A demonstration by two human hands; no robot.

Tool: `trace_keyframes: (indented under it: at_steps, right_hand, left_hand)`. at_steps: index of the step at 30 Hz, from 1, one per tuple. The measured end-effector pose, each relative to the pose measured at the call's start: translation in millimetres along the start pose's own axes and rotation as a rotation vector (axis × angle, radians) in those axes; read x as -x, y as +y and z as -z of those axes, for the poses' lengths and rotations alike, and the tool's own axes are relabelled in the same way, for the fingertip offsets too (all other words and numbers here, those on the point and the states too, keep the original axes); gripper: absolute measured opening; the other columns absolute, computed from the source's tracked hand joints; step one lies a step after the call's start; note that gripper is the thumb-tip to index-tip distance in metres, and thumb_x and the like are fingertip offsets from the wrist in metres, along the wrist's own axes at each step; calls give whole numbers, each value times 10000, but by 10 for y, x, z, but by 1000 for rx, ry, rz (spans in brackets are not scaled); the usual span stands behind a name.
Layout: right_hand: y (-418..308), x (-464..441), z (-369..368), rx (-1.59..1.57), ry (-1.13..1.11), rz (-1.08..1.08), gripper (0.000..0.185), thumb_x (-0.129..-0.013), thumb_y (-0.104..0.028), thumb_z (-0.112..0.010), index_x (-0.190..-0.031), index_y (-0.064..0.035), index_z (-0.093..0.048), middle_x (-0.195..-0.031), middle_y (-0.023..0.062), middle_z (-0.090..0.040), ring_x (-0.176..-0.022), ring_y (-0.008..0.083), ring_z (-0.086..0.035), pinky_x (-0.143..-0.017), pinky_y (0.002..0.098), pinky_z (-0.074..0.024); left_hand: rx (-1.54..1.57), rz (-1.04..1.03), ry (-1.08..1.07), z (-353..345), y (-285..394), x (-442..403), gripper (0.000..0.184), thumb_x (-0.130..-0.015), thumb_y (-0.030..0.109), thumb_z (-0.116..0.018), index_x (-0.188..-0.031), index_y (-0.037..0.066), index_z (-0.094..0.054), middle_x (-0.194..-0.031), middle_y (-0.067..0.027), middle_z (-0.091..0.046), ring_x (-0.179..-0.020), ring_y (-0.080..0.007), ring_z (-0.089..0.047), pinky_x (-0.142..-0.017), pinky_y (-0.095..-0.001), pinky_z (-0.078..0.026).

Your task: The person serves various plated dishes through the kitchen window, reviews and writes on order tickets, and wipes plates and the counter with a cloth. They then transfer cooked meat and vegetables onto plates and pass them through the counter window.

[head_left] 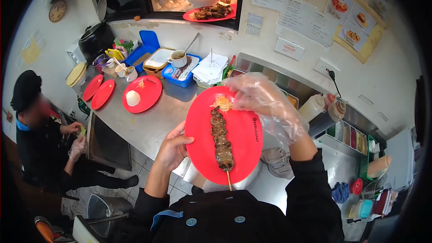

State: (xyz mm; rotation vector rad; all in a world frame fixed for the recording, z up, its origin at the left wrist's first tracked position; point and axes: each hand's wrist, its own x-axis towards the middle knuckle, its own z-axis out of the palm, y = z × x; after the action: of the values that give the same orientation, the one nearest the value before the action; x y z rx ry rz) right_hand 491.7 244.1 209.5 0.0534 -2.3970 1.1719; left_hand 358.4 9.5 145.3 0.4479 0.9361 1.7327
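My bare left hand (173, 148) grips the left edge of a red oval plate (245, 157), its thumb on top of the rim. On the plate lies a skewer of grilled meat (220, 139), its stick pointing toward me. A small heap of pale shredded garnish (222, 102) sits by the skewer's far end. My right hand (258, 96), in a clear plastic glove, is over the plate's upper right, fingertips beside the garnish. Whether those fingers hold anything is hidden by the glove and the hand's back.
Another red plate (150, 92) with a rice mound (132, 98) and two smaller red plates (103, 93) are on the steel counter (175, 103). Squeeze bottles (311, 107) and topping trays (346, 137) stand right. A co-worker (40, 139) sits left, near a bin (105, 207).
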Motion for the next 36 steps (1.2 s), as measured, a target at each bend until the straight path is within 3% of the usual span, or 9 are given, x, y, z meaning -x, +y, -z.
trace_keyframes:
  at_steps: [4, 6, 13, 19, 22, 23, 24, 30, 36]
  right_hand:
    - [-206, 201, 421, 102, 325, -126, 361, -714, -108, -709, -1048, -11, -610, -992, 89, -600, -919, 191, -570, -815, 302, -446]
    - [-23, 428, 499, 180, 405, -165, 341, -711, -122, -724, -1020, -16, -627, -895, 53, -632, -836, 153, -591, -759, 295, -471]
    - [694, 1351, -237, -397, 552, -497, 331, -700, -38, -699, -1025, -28, -635, -876, 50, -630, -822, 119, -582, -752, 283, -486]
    - [916, 1739, -961, 173, 612, -925, 321, -751, -238, -658, -971, -5, -641, -847, 141, -650, -772, 207, -623, -716, 304, -478]
    - [964, 1768, -1356, 345, 778, -919, 318, -747, -232, -656, -974, -12, -634, -827, 155, -637, -731, 276, -618, -683, 346, -480]
    - [929, 1718, -1430, 351, 790, -955, 318, -747, -232, -656, -974, -12, -634, -827, 155, -637, -731, 276, -618, -683, 346, -480]
    - [886, 1653, -1504, 408, 760, -1026, 335, -755, -238, -649, -997, -8, -621, -854, 163, -628, -761, 302, -604, -701, 364, -473]
    - [958, 1566, -1792, 845, 699, -1000, 461, -734, -283, -697, -1078, -8, -560, -989, 183, -557, -887, 342, -544, -749, 410, -442]
    - [1241, 1442, -1838, 1087, 514, -1050, 652, -688, -387, -691, -1149, 25, -483, -828, 170, -551, -790, 306, -527, -764, 373, -416]
  left_hand:
    - [42, -173, 74, 45, 367, -249, 507, -797, -4, -487, -1288, 13, -362, -1168, -133, -543, -949, -216, -612, -794, -339, -534]
    - [-7, -269, 70, 192, 724, -369, 470, -805, 3, -472, -1265, 11, -377, -1163, -136, -542, -965, -232, -607, -831, -359, -524]
    - [-17, -425, 71, 450, 2646, -1910, 247, -852, 26, -458, -1066, -99, -449, -1039, -225, -567, -963, -301, -594, -820, -363, -537]
    - [-143, -643, 126, 608, 3735, -3519, 172, -838, 21, -481, -965, -73, -549, -954, -180, -577, -919, -308, -581, -765, -446, -545]
    - [-30, -399, 21, 972, 4363, -4397, 280, -839, 50, -417, -1057, -126, -423, -1069, -300, -464, -885, -427, -561, -782, -454, -552]
    - [-59, -516, 118, 1034, 4475, -4686, 324, -862, 94, -373, -1087, -137, -411, -1091, -326, -456, -853, -433, -570, -808, -443, -546]
    - [-115, -557, 117, 1027, 4454, -4762, 335, -886, 167, -398, -1069, -100, -486, -1061, -244, -541, -874, -323, -598, -778, -349, -550]
    - [-380, -649, 206, 981, 4495, -5056, 316, -844, 166, -477, -1066, -51, -531, -1004, -209, -578, -843, -280, -607, -739, -331, -533]
    - [-1145, -809, 366, 870, 4426, -5020, 312, -802, 166, -555, -1064, -2, -577, -948, -174, -615, -811, -236, -616, -699, -313, -517]
